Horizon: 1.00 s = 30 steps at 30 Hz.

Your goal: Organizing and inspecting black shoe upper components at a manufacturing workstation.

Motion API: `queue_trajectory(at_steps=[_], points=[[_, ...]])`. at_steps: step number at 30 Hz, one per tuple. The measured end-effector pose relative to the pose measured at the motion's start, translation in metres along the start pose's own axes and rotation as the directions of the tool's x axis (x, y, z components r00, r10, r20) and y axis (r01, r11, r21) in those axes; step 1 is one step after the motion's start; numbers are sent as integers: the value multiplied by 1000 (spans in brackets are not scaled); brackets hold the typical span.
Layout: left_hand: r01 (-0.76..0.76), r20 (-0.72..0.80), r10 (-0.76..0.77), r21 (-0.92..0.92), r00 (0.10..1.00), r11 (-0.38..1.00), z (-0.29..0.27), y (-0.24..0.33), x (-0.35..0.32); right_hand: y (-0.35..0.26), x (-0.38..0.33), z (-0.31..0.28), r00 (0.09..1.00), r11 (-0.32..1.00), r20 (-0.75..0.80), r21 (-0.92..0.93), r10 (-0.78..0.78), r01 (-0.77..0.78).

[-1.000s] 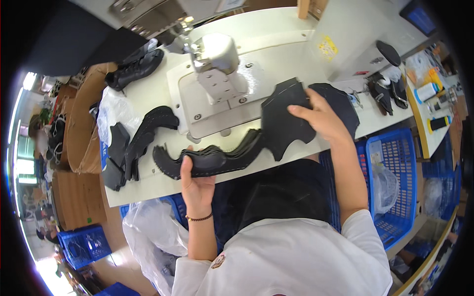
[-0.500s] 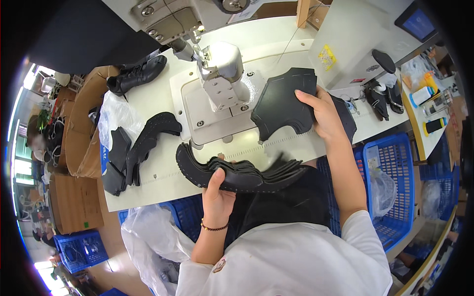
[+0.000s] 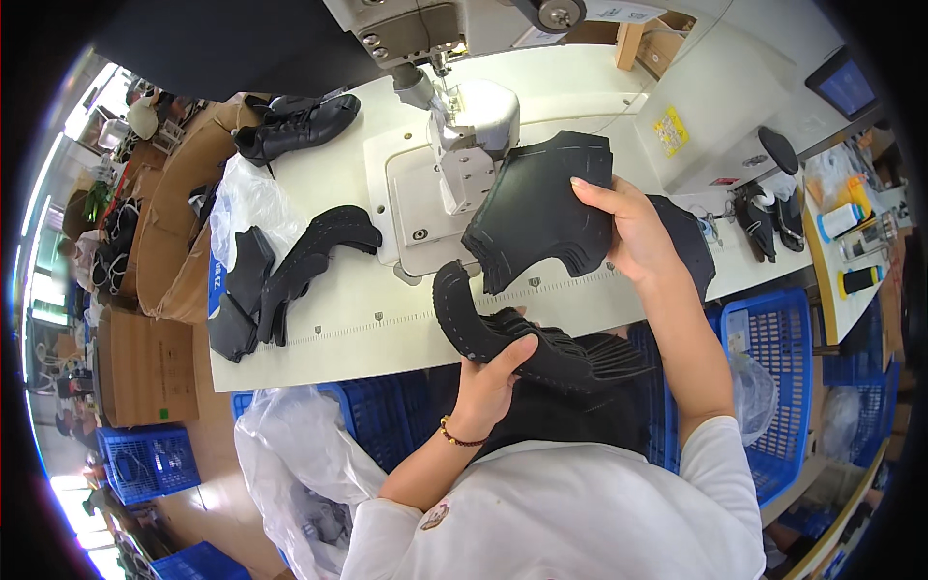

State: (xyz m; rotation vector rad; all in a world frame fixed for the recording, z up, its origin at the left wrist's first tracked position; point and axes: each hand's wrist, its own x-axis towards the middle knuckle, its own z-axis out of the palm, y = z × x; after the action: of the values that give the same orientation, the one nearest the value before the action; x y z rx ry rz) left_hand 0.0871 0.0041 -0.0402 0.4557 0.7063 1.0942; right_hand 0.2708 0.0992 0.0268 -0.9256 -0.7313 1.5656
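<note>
My left hand [image 3: 491, 384] grips a stack of curved black shoe-upper pieces [image 3: 462, 311], thumb on top, fingers underneath; the layers fan apart at the right end. In my right hand [image 3: 633, 230] is a stack of broad black shoe-upper pieces [image 3: 546, 198], pinched at its right edge with the thumb on top. This stack is tilted up before the sewing machine [image 3: 474, 135] and hides part of its bed. More curved black pieces [image 3: 314, 256] lie on the white table [image 3: 387, 353] to the left, beside flat angular black pieces [image 3: 242, 290]. Another dark piece [image 3: 684, 242] lies behind my right wrist.
Black shoes [image 3: 300, 130] and a clear plastic bag [image 3: 251, 203] sit at the table's left. Blue baskets [image 3: 764, 387] stand below on the right. Thread spools [image 3: 855, 280] occupy a side shelf at far right. A large plastic sack [image 3: 300, 454] hangs at the lower left.
My left hand has moved right with the curved stack, which is now turned more steeply downward to the right. The broad stack in my right hand has shifted slightly left against the table.
</note>
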Motion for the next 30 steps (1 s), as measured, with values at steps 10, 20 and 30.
queue_trajectory(at_steps=[10,20,30], points=[[232,64,-242,132,968,964,4,-8,-5,-1,6,13,973,991,194,-69,129,-117],[386,165,-464,353,870,852,10,-23,-2,12,26,26,890,897,342,-419,300,-141],[348,176,-409,294,896,890,7,-27,-5,23,36,26,812,856,434,-494,391,-148]])
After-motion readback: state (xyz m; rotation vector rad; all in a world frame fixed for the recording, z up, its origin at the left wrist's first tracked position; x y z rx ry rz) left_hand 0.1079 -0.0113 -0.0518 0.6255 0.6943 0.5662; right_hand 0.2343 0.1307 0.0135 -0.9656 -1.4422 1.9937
